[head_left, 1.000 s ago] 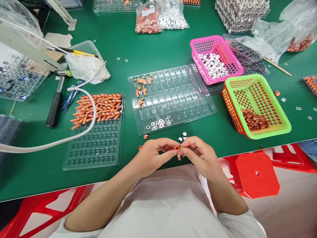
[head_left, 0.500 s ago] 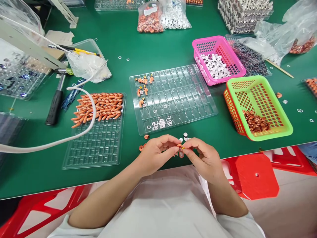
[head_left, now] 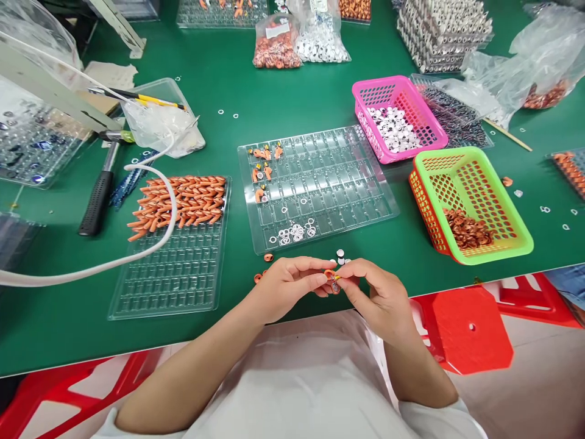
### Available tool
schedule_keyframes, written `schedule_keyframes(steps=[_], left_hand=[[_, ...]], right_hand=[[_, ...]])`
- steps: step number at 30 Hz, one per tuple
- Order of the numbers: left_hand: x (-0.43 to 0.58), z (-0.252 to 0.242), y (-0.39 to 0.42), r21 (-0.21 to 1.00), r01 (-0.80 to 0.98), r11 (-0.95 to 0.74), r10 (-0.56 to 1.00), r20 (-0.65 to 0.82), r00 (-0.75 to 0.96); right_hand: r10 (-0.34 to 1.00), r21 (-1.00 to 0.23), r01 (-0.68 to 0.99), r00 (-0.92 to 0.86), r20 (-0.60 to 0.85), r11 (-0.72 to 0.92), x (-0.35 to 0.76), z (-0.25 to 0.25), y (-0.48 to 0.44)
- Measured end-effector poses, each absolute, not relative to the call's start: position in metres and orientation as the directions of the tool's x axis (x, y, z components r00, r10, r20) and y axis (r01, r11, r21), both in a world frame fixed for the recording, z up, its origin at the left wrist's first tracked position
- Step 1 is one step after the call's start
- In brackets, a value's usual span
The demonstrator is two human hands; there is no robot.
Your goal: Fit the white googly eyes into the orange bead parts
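Both of my hands are pinched round one small orange part (head_left: 336,286) with a round greyish face and a yellow bit, just above the table's front edge. My left hand (head_left: 287,286) grips its orange side between thumb and fingers. From the other side, my right hand (head_left: 378,297) pinches it at the yellow bit. Fingertips hide some of the part. White round caps (head_left: 340,253) lie just beyond my fingers, and a few orange round pieces (head_left: 268,257) are by my left hand. Beyond them, a clear tray (head_left: 320,210) holds several orange pieces with yellow tips and loose white rings.
On the left are a tray of orange tubes (head_left: 183,198), a hammer (head_left: 97,201) and a white cable (head_left: 137,256). A pink basket (head_left: 381,85) of white caps and a green basket (head_left: 507,244) of copper-coloured pieces stand on the right. Filled bags (head_left: 276,52) lie at the back.
My hands stay together on the orange part, whose orange loop now shows more clearly between the fingertips. The whole view has shifted slightly.
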State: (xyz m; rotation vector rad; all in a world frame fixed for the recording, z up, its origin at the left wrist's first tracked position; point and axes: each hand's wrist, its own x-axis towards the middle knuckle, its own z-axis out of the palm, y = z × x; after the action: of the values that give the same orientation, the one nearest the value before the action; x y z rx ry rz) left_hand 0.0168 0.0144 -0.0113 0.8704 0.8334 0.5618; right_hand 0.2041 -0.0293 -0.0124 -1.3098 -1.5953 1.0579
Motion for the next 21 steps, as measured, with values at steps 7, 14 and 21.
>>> schedule_keyframes(steps=[7, 14, 21], left_hand=[[0.021, -0.013, 0.012, 0.842, -0.154, 0.517, 0.792, -0.403, 0.458], [0.022, -0.018, 0.008, 0.807, -0.249, 0.536, 0.813, -0.414, 0.409], [0.023, -0.019, 0.007, 0.777, -0.270, 0.568, 0.799, -0.444, 0.406]], right_hand=[[0.992, -0.942, 0.320, -0.103, 0.068, 0.098, 0.200, -0.014, -0.031], [0.959, -0.883, 0.379, -0.174, 0.225, 0.276, 0.194, -0.016, -0.033], [0.974, -0.916, 0.331, -0.083, 0.211, 0.226, 0.192, -0.020, -0.036]])
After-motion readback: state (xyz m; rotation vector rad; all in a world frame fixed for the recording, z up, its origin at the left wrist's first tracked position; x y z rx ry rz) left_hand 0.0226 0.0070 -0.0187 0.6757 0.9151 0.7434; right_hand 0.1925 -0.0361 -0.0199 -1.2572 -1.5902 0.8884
